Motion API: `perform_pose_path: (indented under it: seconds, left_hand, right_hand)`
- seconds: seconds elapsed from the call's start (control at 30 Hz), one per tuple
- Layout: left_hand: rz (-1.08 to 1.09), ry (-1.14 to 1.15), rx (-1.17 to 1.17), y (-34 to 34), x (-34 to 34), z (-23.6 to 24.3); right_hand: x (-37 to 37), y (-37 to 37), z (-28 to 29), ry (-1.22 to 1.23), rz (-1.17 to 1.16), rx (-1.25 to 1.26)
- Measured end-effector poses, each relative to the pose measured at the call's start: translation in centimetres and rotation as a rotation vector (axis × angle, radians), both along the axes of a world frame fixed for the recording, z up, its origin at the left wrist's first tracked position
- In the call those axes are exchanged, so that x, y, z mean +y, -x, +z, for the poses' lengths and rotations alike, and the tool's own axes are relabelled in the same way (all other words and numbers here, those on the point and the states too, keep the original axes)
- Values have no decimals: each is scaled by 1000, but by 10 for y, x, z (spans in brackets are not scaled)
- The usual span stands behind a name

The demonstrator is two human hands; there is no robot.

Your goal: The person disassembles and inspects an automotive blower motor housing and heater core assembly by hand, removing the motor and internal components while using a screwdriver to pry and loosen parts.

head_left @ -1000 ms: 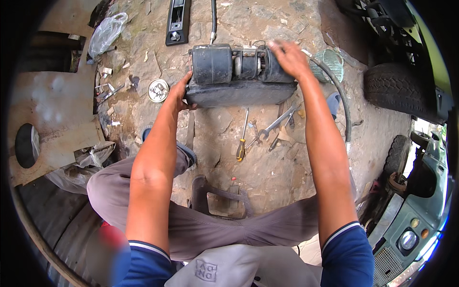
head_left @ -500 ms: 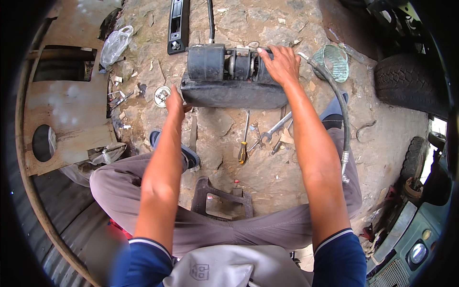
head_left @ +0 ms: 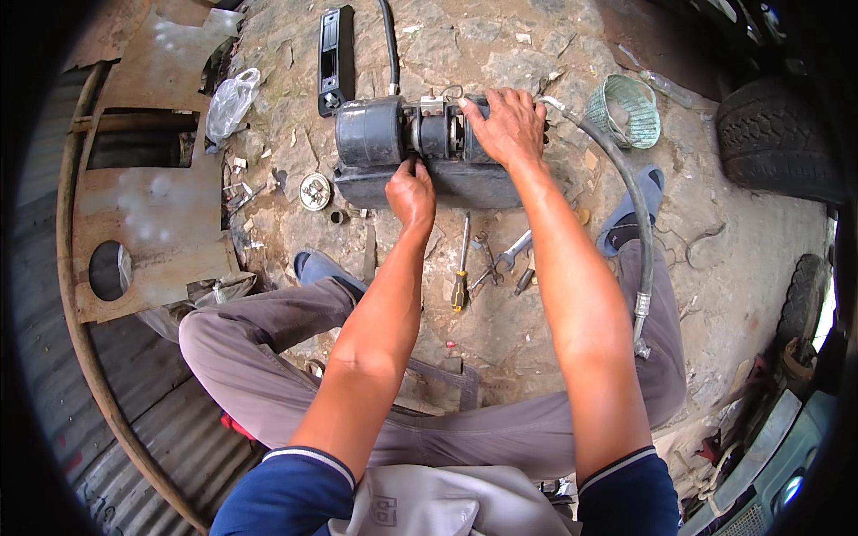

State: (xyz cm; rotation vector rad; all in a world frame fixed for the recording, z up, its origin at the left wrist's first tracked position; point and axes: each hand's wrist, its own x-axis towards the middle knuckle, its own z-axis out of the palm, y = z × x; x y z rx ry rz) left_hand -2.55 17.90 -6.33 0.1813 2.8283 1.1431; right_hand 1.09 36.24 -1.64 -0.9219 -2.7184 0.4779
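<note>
On rough stone floor (head_left: 509, 348): black blower housing (head_left: 369, 129), upper centre. Over right end: right hand (head_left: 508, 127), with fingers spread. Just moved from left end to middle front: left hand (head_left: 412, 192), with fingers curled; cannot tell if grasping. Steadying apparently by right hand alone.

Mostly open stone ground (head_left: 487, 55) stretches beyond your right hand (head_left: 509, 129) at the frame's upper centre, while the black housing (head_left: 368, 130) blocks the way below, a thick hose (head_left: 636, 205) arches down the right, and a screwdriver (head_left: 460, 279) and wrench (head_left: 514, 251) clutter the centre.
</note>
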Motion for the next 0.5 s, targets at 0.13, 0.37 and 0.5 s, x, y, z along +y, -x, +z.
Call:
perform_pose_path:
  seconds: [0.13, 0.37, 0.5]
  left_hand:
    - [19, 107, 41, -3, 5, -1]
    - [136, 170, 78, -7, 4, -12]
    - [177, 140, 70, -12, 10, -10]
  right_hand:
    - [2, -4, -3, -28, 5, 42]
    - [-7, -11, 5, 47, 10, -60]
    - [-6, -17, -1, -29, 23, 54]
